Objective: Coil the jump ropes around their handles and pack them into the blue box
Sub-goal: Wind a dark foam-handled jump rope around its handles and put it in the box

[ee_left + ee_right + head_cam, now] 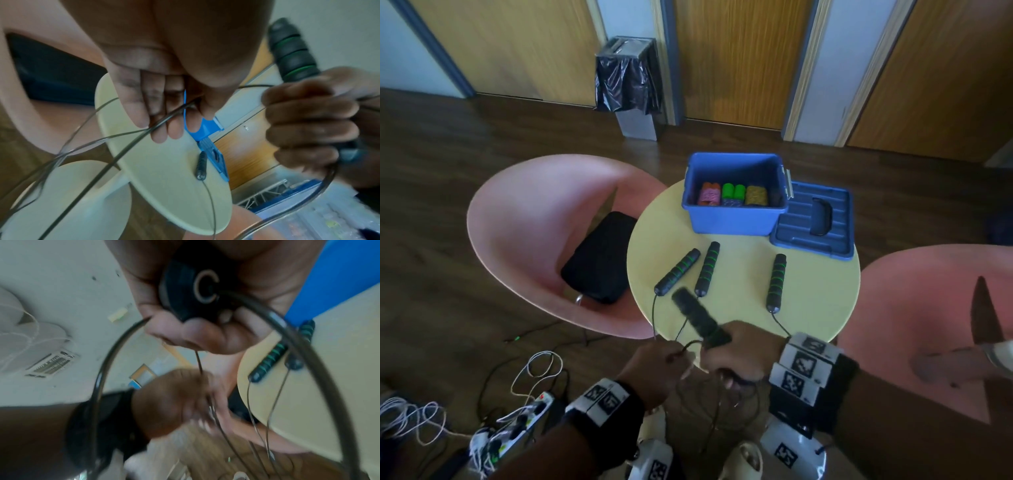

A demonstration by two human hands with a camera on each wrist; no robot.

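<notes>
The right hand (pixel 736 346) is raised over the near edge of the round yellow table (pixel 739 308), with all fingers wrapped around the lower end of a black jump-rope handle (pixel 698 317). The handle tilts up and away to the left of the hand. In the right wrist view its cord end (pixel 197 288) faces the camera, and the black rope (pixel 308 344) leaves the cap in a wide loop. In the left wrist view the right hand's fingers (pixel 304 123) are curled tight on the foam grip with green rings.

The left hand (pixel 657 370) is just beside the right hand, off the near edge of the table. Its thumb and fingertips (pixel 156 113) pinch the thin rope; several strands pass below it and hang toward the floor.

Three more black handles with green rings lie on the table: two (pixel 677 272) (pixel 707 269) close together near the left edge, one (pixel 776 282) apart toward the right. Their ropes trail over the near edge.

The blue box (pixel 734 219) stands open at the far edge of the table. It holds coiled ropes with coloured handles (pixel 732 195). The blue lid (pixel 815 222) lies flat, touching the right side of the box.

A pink chair (pixel 524 219) with a black cushion (pixel 599 257) stands left of the table.
</notes>
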